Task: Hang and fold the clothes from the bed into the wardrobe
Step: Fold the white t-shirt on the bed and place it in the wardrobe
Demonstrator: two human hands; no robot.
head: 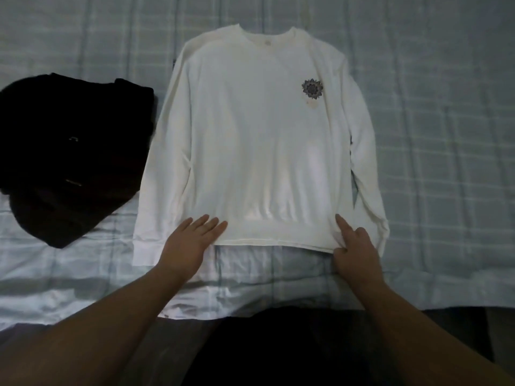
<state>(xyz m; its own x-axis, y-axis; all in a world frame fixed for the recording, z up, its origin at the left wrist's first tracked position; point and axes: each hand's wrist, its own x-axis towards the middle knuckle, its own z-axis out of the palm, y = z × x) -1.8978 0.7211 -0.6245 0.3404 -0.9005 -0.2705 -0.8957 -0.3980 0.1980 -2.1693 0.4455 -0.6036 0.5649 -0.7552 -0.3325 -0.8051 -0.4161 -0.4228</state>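
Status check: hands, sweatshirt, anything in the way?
Left hand flat on white sweatshirt hem. Right hand pinching hem corner. Sweatshirt spread face-up on bed. Black garment alongside, clear.

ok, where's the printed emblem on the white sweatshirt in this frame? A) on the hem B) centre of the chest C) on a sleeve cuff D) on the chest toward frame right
D: the dark flower-like emblem sits on the chest of the white sweatshirt, toward frame right, well above the hem where both hands rest.

Dim, soft-focus view, perhaps lit from above; dark foreground, bowed wide-angle edges.
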